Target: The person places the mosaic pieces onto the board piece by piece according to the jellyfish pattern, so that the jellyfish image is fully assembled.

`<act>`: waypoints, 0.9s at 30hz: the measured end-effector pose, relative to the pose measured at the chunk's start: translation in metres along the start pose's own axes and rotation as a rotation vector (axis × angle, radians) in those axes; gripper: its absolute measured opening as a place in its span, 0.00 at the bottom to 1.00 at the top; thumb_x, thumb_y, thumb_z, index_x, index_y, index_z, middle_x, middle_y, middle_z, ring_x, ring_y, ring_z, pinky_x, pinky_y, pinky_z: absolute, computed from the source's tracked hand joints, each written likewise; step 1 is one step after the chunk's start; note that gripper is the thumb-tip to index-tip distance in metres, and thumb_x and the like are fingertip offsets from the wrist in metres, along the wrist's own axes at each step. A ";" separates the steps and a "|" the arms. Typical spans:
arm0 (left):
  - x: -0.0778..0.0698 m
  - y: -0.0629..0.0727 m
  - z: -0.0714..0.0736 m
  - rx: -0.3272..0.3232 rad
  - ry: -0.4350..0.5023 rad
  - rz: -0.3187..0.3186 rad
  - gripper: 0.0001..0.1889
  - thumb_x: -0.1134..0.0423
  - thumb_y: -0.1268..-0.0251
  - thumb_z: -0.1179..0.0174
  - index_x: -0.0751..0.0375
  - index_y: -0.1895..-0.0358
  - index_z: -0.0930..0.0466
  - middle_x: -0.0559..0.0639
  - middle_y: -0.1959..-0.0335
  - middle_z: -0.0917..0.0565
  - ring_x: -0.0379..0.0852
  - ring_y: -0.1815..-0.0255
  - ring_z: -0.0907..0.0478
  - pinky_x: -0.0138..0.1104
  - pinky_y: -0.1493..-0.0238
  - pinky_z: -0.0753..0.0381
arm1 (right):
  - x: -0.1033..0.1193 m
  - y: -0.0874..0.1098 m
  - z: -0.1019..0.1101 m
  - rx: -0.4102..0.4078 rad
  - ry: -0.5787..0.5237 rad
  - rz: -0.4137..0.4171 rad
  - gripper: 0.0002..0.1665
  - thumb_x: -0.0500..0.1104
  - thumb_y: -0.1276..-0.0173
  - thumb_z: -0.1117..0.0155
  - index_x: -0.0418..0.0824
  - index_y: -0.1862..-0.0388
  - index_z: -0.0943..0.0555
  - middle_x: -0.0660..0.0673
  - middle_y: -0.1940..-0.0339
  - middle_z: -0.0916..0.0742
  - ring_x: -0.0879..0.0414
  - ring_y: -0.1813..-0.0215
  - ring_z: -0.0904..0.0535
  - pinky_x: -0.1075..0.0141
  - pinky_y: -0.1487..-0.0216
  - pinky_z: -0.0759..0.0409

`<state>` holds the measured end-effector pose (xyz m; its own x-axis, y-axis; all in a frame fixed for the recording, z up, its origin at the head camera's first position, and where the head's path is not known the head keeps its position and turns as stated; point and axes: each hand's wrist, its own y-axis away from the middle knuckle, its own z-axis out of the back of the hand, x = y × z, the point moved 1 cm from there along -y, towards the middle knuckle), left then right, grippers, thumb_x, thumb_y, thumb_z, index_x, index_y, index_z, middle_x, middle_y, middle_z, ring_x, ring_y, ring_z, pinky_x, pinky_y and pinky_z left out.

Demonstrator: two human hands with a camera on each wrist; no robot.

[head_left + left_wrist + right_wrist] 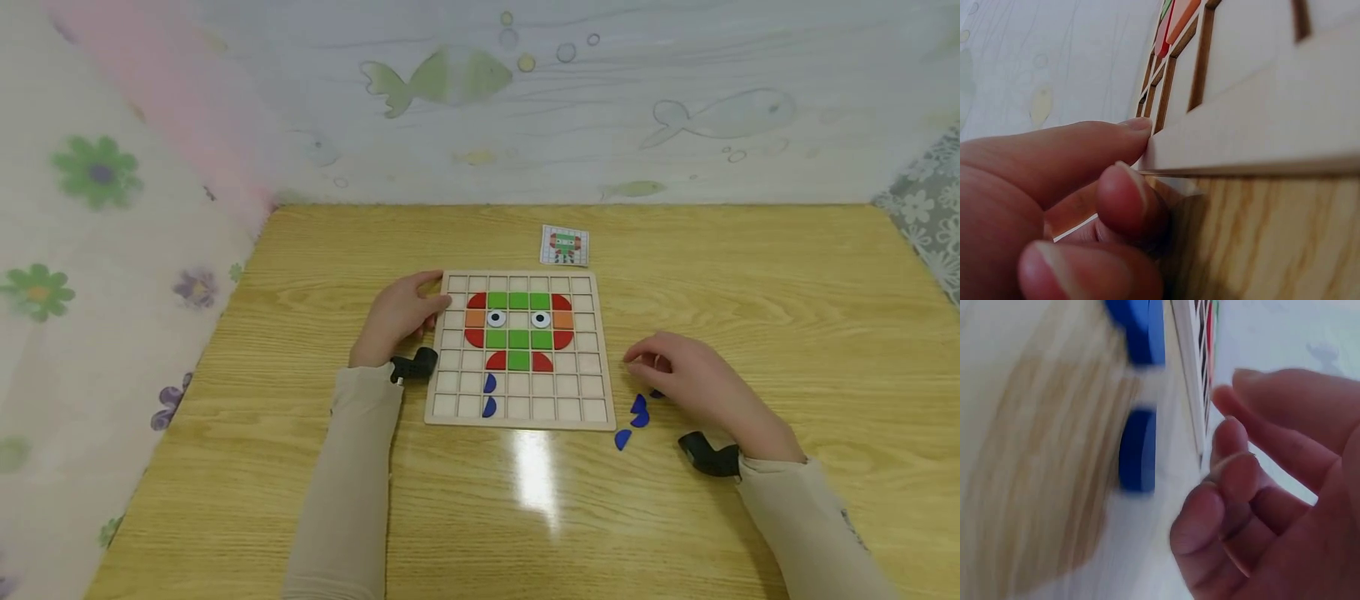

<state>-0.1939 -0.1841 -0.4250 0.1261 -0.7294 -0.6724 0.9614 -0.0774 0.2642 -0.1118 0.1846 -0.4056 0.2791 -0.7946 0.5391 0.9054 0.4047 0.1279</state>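
A wooden grid board [519, 426] lies on the table, with red, green and orange pieces, two eye pieces [540, 318] and two blue half-circle pieces [489, 407] in its squares. At its far left corner, my left hand [401, 315] touches the frame; the left wrist view shows a straight digit [1116, 140] on the rim and the other fingers curled below. To the right of the board hovers my right hand [682, 375], its fingers loosely bent and nothing visible between them. Loose blue half-circles [1138, 450] lie beside and partly beneath it.
Behind the board lies a small pattern card [565, 245] printed with a similar coloured figure. Painted walls [585, 158] border the wooden table [337, 237] at the back and left. Black wrist cameras [708, 456] sit on both forearms, low over the tabletop.
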 end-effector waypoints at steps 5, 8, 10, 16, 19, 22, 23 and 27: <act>0.000 -0.001 -0.003 -0.004 0.038 0.020 0.29 0.48 0.41 0.46 0.42 0.35 0.39 0.52 0.84 0.23 0.45 0.90 0.31 0.35 0.84 0.30 | -0.017 0.005 0.003 0.056 -0.001 0.023 0.12 0.51 0.38 0.41 0.48 0.60 0.20 0.54 0.69 0.22 0.60 0.68 0.28 0.63 0.64 0.29; 0.001 -0.001 -0.005 -0.009 0.050 0.018 0.28 0.48 0.41 0.45 0.41 0.36 0.38 0.52 0.84 0.23 0.45 0.90 0.31 0.35 0.85 0.31 | -0.024 0.008 0.005 0.098 -0.026 0.033 0.15 0.53 0.40 0.40 0.48 0.58 0.21 0.54 0.67 0.22 0.60 0.67 0.29 0.63 0.65 0.29; 0.001 -0.001 -0.006 -0.002 0.053 0.013 0.28 0.48 0.41 0.45 0.40 0.36 0.38 0.52 0.84 0.23 0.45 0.90 0.32 0.36 0.85 0.30 | -0.027 0.011 0.006 0.128 -0.033 0.035 0.17 0.53 0.42 0.38 0.48 0.57 0.22 0.53 0.67 0.23 0.60 0.67 0.29 0.65 0.65 0.30; 0.002 -0.002 -0.006 -0.013 0.018 -0.002 0.28 0.48 0.41 0.46 0.41 0.36 0.39 0.52 0.84 0.23 0.46 0.89 0.31 0.36 0.83 0.30 | -0.028 0.013 0.009 0.172 -0.010 0.080 0.14 0.44 0.44 0.35 0.47 0.58 0.22 0.54 0.64 0.24 0.61 0.67 0.30 0.67 0.65 0.29; 0.002 -0.003 -0.005 -0.024 0.014 0.001 0.28 0.47 0.41 0.46 0.41 0.36 0.39 0.51 0.84 0.23 0.46 0.90 0.31 0.36 0.82 0.30 | -0.027 0.012 0.010 0.159 0.002 0.071 0.11 0.42 0.43 0.36 0.47 0.60 0.21 0.55 0.66 0.23 0.61 0.68 0.30 0.67 0.66 0.29; 0.002 -0.002 -0.003 -0.017 0.016 0.000 0.29 0.47 0.41 0.46 0.41 0.35 0.39 0.52 0.84 0.23 0.46 0.89 0.30 0.36 0.83 0.30 | -0.026 0.010 0.010 0.140 0.028 0.041 0.09 0.42 0.42 0.37 0.47 0.61 0.21 0.56 0.69 0.23 0.61 0.68 0.29 0.66 0.66 0.29; 0.002 -0.002 -0.003 -0.015 0.015 0.002 0.29 0.47 0.41 0.46 0.41 0.35 0.39 0.52 0.84 0.23 0.46 0.90 0.30 0.36 0.83 0.30 | -0.026 0.009 0.010 0.133 0.032 0.033 0.09 0.42 0.42 0.37 0.47 0.61 0.20 0.55 0.70 0.22 0.61 0.68 0.28 0.65 0.66 0.29; 0.002 -0.002 -0.001 -0.013 0.011 0.006 0.28 0.48 0.40 0.46 0.42 0.35 0.39 0.52 0.84 0.23 0.46 0.90 0.30 0.37 0.82 0.29 | -0.022 0.006 0.011 0.100 0.047 0.014 0.09 0.43 0.41 0.39 0.45 0.61 0.20 0.54 0.68 0.21 0.60 0.66 0.27 0.62 0.64 0.28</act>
<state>-0.1948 -0.1845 -0.4277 0.1349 -0.7222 -0.6784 0.9636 -0.0640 0.2597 -0.1162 0.2096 -0.4082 0.3080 -0.8083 0.5017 0.8658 0.4567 0.2044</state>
